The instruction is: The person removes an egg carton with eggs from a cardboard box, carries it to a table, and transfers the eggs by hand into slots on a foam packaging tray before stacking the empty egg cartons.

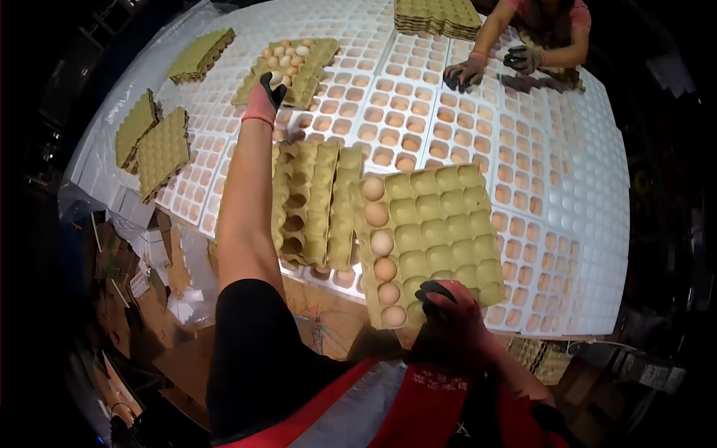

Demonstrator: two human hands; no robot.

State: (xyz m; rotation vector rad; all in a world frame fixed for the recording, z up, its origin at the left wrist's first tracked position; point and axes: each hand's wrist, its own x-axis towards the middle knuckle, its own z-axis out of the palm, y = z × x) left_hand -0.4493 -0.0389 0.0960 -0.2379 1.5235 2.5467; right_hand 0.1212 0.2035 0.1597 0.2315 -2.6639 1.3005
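My left hand [264,101], in a pink glove with dark fingertips, reaches to the far egg tray [321,56]. Its thumb and fingers close around an egg [275,78] at that tray's near side; several other pale and brown eggs sit in the cups behind. Close to my body lies a second egg tray [441,216] of yellowish pulp, slightly turned, with one column of eggs [385,269] along its left side. My right hand [452,305], gloved alike, is curled over this tray's near edge. What lies under its fingers is hidden.
White cell panels [403,112] with round pinkish openings cover the table. Empty pulp trays [310,198] lean left of the near tray. More trays stand at the left [164,149] and back [437,16]. Across the table, another person's gloved hands [467,72] work over the panels.
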